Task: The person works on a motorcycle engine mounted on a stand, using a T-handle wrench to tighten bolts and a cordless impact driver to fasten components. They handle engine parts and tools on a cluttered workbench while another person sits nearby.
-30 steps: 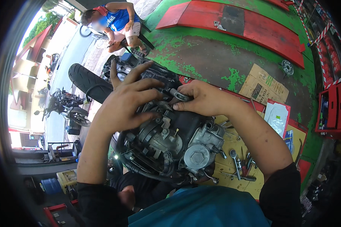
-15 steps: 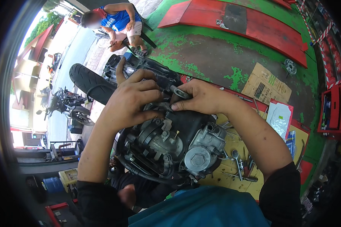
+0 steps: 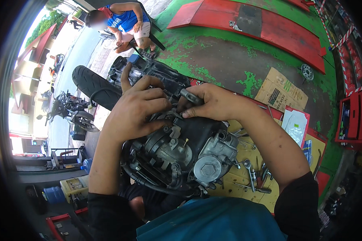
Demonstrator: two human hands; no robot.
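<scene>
At mid-frame I see the grimy engine (image 3: 179, 150). At its upper edge, the right hand (image 3: 213, 103) curls in beside a metal lug (image 3: 192, 97); I cannot tell what it pinches. The left hand (image 3: 138, 107) is spread, fingers bent, thumb apart. A ratchet (image 3: 250, 172) lies lower right, a tyre (image 3: 91, 84) upper left.

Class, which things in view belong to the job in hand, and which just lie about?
Belong:
engine under the left hand
grey looped part by the right hand
ratchet, probably

Lying about, it seems:
flattened cardboard
round silvery disc
</scene>
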